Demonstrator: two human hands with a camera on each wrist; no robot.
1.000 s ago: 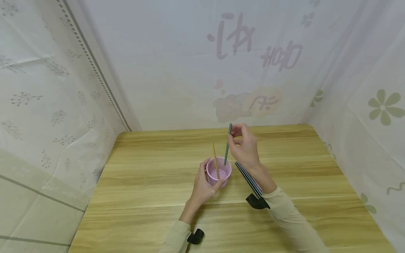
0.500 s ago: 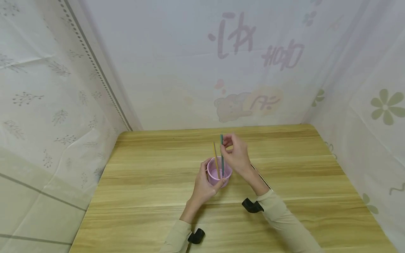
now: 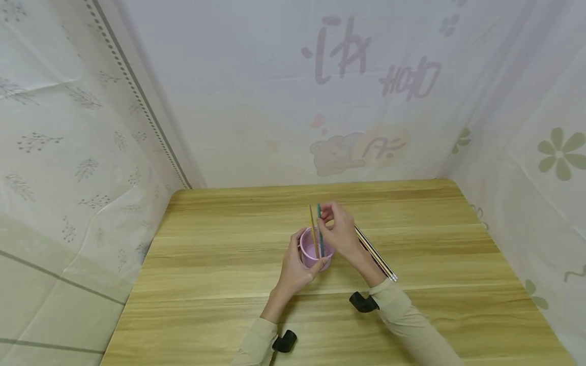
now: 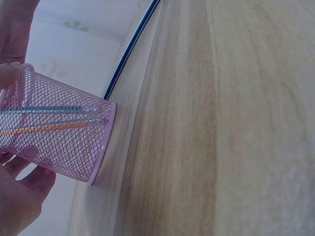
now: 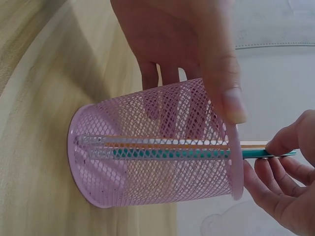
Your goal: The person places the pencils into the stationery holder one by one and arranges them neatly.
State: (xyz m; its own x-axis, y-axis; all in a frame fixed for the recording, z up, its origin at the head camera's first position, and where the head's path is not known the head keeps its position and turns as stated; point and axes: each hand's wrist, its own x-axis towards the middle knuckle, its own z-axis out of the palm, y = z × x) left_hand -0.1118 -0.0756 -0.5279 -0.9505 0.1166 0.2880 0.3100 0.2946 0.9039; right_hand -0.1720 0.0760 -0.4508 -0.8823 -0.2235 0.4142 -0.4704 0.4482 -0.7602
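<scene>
A pink mesh pencil cup (image 3: 310,261) stands on the wooden table, gripped at its near left side by my left hand (image 3: 294,267), thumb near the rim and fingers around the wall. Inside the cup a yellow pencil (image 3: 313,223) leans upright. Beside it is a green pencil (image 5: 254,153), its lower end down near the cup's bottom in the right wrist view. My right hand (image 3: 341,231) pinches the green pencil's upper end between thumb and fingers, just above the rim. In the left wrist view both pencils show through the mesh (image 4: 64,142).
Several striped pencils (image 3: 377,256) lie on the table (image 3: 206,284) to the right of the cup, partly hidden under my right wrist. Patterned cloth hangings (image 3: 247,101) stand behind the table and at both sides.
My right hand has moved left and down, bringing the green pencil from above the cup's rim down into it. The left hand and cup stay in place. More of the lying pencils now shows.
</scene>
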